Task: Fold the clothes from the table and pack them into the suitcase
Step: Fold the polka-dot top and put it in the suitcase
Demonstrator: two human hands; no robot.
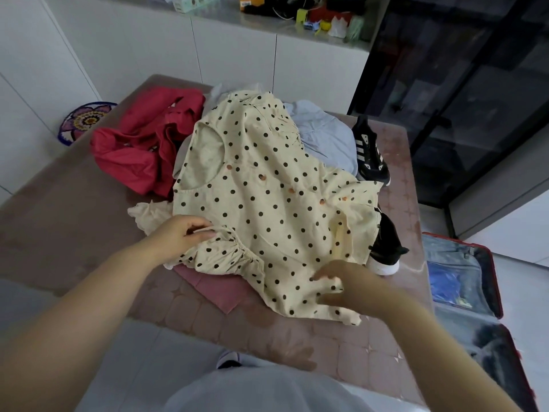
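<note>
The blouse [267,185] is thin, light cloth, soft and limp. It will likely sag and crease wherever it is unsupported, and the buttons down its front may pull a fold line askew. It is best taken at seams and edges (shoulders, sleeve ends, hem), with the hands well apart to keep it flat. It lies spread on the table [74,218] over other clothes, neckline to the left, with a red garment [142,144] to the far left and shoes [371,153] on its right. The left hand [178,233] pinches the gathered near sleeve between thumb and fingers. The right hand [344,283] grips the near right edge, fingers curled into the cloth. The suitcase [495,281] lies open on the floor, right of the table.
</note>
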